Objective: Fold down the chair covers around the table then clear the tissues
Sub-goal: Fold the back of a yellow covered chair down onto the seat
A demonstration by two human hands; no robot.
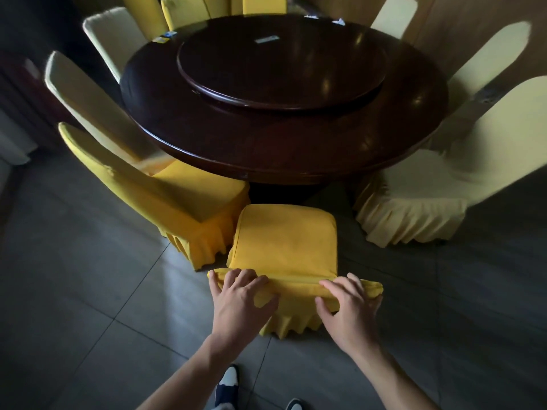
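Step in hand: folding down the cover on the nearest chair. I am looking down the back of the yellow chair cover [284, 241], which is standing just in front of the round dark table [207, 149]. Its rolled-up skirt hem [296, 287] is forming a thick band across the chair back. The left hand [241, 297] is gripping the band's left end, fingers curled over the top, thumb underneath. The right hand [349, 303] is holding the right end the same way, fingers over the roll.

The neighbouring yellow chair [189, 202] and the cream chair [420, 196] are already showing their skirts hanging down.

Next move, as I judge it: pulling the band downward evenly on both sides so the pleats drop to the floor. Small tissue packets [165, 37] are waiting on the table's far side, blurred.
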